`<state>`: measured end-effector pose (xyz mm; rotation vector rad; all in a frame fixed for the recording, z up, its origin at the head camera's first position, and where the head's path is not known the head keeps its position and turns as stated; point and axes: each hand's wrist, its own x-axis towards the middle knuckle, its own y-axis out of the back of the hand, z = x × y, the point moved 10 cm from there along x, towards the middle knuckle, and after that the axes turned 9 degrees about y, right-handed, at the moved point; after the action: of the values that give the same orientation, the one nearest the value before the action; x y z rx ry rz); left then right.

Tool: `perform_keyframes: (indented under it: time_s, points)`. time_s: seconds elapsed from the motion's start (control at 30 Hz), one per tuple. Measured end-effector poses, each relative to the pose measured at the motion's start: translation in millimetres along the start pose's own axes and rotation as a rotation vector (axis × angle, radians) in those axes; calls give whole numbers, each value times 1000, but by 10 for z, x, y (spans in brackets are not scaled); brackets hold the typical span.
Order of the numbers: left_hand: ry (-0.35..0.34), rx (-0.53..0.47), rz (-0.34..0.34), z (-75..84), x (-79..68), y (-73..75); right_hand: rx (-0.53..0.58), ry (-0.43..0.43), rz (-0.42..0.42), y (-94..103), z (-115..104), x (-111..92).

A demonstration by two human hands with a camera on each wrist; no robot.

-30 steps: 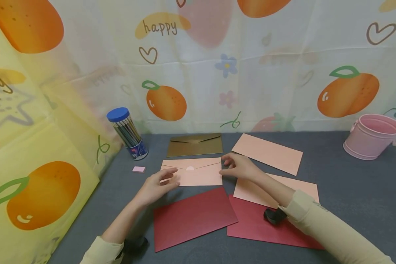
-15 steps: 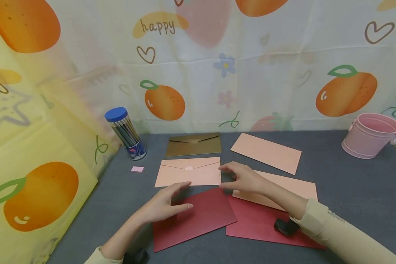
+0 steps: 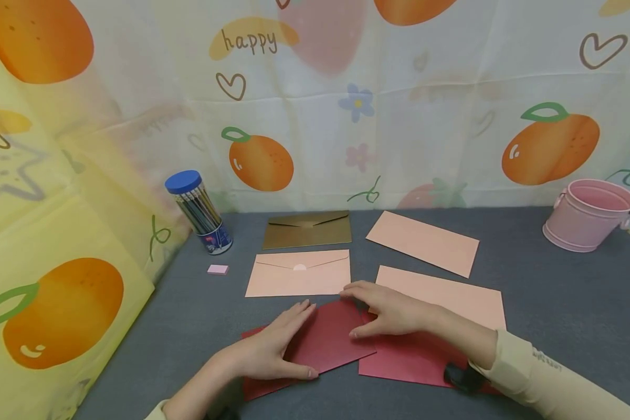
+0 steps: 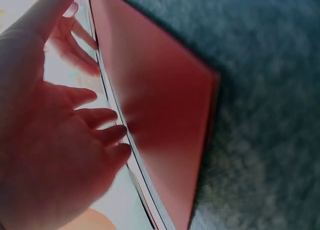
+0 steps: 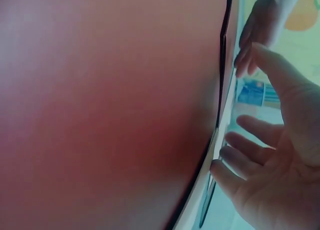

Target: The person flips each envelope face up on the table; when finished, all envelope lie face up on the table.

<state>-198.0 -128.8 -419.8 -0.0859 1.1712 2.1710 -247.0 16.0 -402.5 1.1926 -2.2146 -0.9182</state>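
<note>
In the head view my left hand (image 3: pixel 265 350) is over the left red envelope (image 3: pixel 336 344), its fingers stretched toward the far edge and the thumb near the front edge. My right hand (image 3: pixel 399 312) hovers around that envelope's right corner, partly above the right red envelope (image 3: pixel 399 361), with fingers spread and slightly bent. Neither hand grips anything; whether the fingertips touch the paper is unclear. Beyond the hands lies a pink envelope (image 3: pixel 299 280) with its flap side up. The left wrist view shows relaxed fingers (image 4: pixel 110 135) beside the red envelope's edge.
A gold envelope (image 3: pixel 307 233) lies at the back. Two plain pink envelopes, one farther (image 3: pixel 425 242) and one nearer (image 3: pixel 451 294), are on the right. At the left stand a blue-lidded pencil tub (image 3: pixel 199 213) and a small pink eraser (image 3: pixel 217 269); a pink bucket (image 3: pixel 583 221) is at the far right.
Both hands have left the flap-side pink envelope and come nearer to me, over the red envelopes. The left hand has spread its fingers. The envelopes lie where they were.
</note>
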Motion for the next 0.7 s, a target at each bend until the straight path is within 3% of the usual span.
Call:
perform_keyframes:
  time_s: [0.17,0.33,0.53,0.7]
  points:
    - [-10,104,-23,9,-28,-86,-17,-24,-107,-139,-30,-59]
    - [-21,127,-13,3,-36,-98,-34,-23,-186,-232,-85,-100]
    - [-4,133,7,-9,-22,-66,-73,-11,-206,-263,-93,-111]
    - [25,202,31,-26,-21,-38,-98,-8,-198,-251,-98,-113]
